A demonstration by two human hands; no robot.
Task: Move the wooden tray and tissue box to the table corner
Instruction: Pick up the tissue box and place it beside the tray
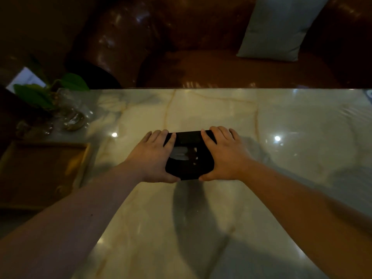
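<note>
both hands, left and right, clasped the tissue box by its sides, likely to carry it level toward the tray.

Two hands, one tissue box, one wooden tray, one plant, one cushion.

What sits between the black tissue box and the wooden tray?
Head view: only bare glossy marble tabletop and the left hand gripping the black tissue box. Nothing else before the wooden tray.
</note>
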